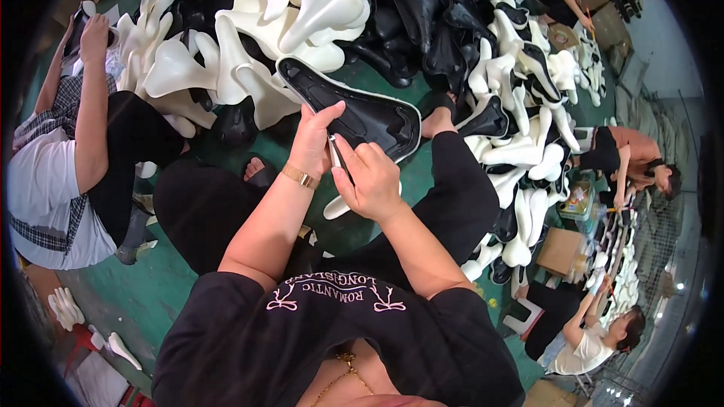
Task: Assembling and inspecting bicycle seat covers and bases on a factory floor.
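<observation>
In front of me is a bicycle saddle (358,111), its black underside turned up and a thin white edge showing around the rim. My left hand (309,143) is closed on its near left side, with the thumb lying over the black base. A slim dark tool with a pale tip (341,155) sits in the closed fingers of my right hand (371,183). Its tip is close to the saddle's near edge; whether it touches, I cannot tell. Below my hands, a white rounded piece (338,206) shows partly, the rest hidden behind my right hand.
White foam saddle pieces (320,19) are heaped ahead, beside a pile of black saddle bases (422,26). More white and black saddles (520,136) lie to the right. A co-worker (68,158) sits close on the left; several others work on the right. A cardboard box (559,249) stands there.
</observation>
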The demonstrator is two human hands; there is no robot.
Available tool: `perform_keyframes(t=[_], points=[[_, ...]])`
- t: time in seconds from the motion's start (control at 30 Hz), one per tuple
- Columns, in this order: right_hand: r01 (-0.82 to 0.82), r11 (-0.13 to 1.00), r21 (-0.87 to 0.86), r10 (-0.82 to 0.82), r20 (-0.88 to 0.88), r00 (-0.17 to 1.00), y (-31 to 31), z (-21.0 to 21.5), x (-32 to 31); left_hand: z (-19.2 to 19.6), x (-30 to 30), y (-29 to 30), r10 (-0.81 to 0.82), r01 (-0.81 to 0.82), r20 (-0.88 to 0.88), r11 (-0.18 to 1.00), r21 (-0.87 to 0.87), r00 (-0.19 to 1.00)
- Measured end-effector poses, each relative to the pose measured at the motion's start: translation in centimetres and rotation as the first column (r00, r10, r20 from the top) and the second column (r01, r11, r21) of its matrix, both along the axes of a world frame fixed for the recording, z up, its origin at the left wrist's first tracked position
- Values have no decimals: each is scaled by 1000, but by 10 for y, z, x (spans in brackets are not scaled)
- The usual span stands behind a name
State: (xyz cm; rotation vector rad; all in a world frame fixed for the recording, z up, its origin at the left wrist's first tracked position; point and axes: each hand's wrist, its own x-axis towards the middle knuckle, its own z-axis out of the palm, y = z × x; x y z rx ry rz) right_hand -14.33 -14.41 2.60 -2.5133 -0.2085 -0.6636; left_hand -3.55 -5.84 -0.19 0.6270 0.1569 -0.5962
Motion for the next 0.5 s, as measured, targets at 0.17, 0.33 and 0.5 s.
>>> perform_keyframes(t=[0.17, 0.33, 0.5], points=[[42, 997, 60, -49, 122, 991, -34, 1, 3, -19, 10, 2, 27, -27, -16, 999, 41, 999], [343, 238, 909, -142, -316, 938, -72, -17, 3, -18, 22, 9, 28, -28, -55, 1000, 8, 998], [496, -64, 866, 350, -446, 824, -49, -44, -11, -18, 9, -4, 42, -44, 32, 997, 67, 999]])
